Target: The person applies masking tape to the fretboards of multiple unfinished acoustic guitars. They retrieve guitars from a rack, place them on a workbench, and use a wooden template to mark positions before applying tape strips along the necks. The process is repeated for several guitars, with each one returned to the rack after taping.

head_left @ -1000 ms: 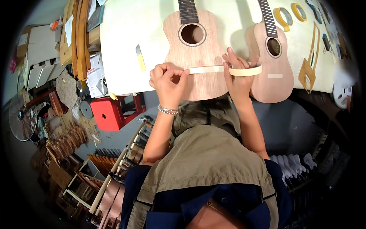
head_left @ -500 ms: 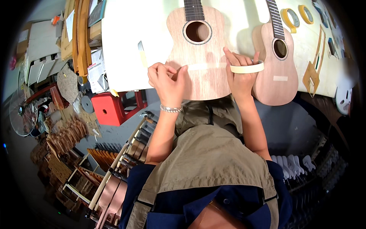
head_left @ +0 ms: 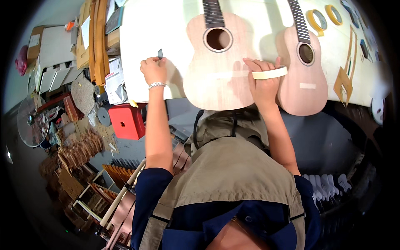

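Note:
An unfinished pale wooden ukulele (head_left: 218,91) lies face up on the table before me, a strip of masking tape (head_left: 233,74) across its lower front. Left of it, my left hand (head_left: 154,71) is closed, with a small dark blade (head_left: 160,53) sticking out beyond the fingertips; its handle is hidden. A roll of masking tape (head_left: 270,73) hangs round the fingers of my right hand (head_left: 265,81). That hand is curled beside the ukulele's lower right edge. To its right lies a second ukulele (head_left: 303,98) with a short piece of tape on its front.
Two yellow tape rolls (head_left: 317,21) and a thin wooden tool (head_left: 344,86) lie at the right of the pale table (head_left: 141,89). Wooden strips (head_left: 98,46) and papers stand at the left. A red stool (head_left: 126,121) and racks of wooden parts are below.
My left hand has moved left from the ukulele's tape strip to the blade, which lay on the table, and has closed on it. My right hand stays nearly still with the tape roll.

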### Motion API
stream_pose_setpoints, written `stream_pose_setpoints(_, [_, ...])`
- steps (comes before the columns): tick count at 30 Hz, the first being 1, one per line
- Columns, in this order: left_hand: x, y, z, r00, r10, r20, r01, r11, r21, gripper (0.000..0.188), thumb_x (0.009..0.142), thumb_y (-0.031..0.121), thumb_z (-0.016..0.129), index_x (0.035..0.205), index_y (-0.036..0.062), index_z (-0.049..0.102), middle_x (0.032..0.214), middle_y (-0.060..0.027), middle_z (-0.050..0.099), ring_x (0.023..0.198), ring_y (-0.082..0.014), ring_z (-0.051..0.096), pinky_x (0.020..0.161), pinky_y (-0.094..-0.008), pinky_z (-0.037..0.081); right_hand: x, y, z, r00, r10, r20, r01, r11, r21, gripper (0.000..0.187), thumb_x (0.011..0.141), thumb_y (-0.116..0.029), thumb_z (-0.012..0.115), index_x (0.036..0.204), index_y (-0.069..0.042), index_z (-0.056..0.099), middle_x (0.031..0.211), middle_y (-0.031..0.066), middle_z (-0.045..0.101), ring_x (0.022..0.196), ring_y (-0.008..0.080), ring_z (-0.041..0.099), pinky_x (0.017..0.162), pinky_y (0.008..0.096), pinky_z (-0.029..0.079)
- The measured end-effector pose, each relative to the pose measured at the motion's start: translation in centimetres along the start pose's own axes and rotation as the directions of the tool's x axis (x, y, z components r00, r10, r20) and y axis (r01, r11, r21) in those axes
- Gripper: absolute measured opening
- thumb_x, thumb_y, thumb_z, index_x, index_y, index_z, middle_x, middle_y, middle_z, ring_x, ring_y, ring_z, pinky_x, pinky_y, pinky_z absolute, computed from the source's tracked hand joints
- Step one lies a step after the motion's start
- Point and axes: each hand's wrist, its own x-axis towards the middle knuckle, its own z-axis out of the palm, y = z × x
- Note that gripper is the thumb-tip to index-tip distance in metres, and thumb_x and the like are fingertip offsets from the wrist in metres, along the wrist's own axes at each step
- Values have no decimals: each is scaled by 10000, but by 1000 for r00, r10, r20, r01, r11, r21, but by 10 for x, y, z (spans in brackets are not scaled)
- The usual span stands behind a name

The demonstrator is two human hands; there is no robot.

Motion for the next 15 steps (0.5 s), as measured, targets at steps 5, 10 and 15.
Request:
stream_pose_setpoints(5, [18,36,-55,979,-90,183,181,794,-581,263,761,20,693,1010,-7,613,719,-63,636,673,-110,602,612,-227,486,-3,5,1,999,32,-14,-32,999,28,327,677,-25,635,963,-182,666,877,-24,601,831,169,571,1037,505,284])
stream_pose_setpoints(10, [-54,138,-78,756,172,632,488,496,-718,108,844,80,643,894,2,587,701,-35,618,607,-73,597,530,-194,484,-3,5,2,999,54,-6,-54,997,60,324,674,-9,632,951,-173,667,875,-13,597,836,183,569,1035,515,280])
stream_pose_setpoints(15, [-60,166,-64,610,229,759,470,666,-579,156,856,129,633,866,-13,571,708,-62,637,615,-104,642,530,-194,508,-3,4,2,997,70,23,-72,992,99,330,687,18,618,966,-154,657,896,0,599,852,205,569,1035,530,269])
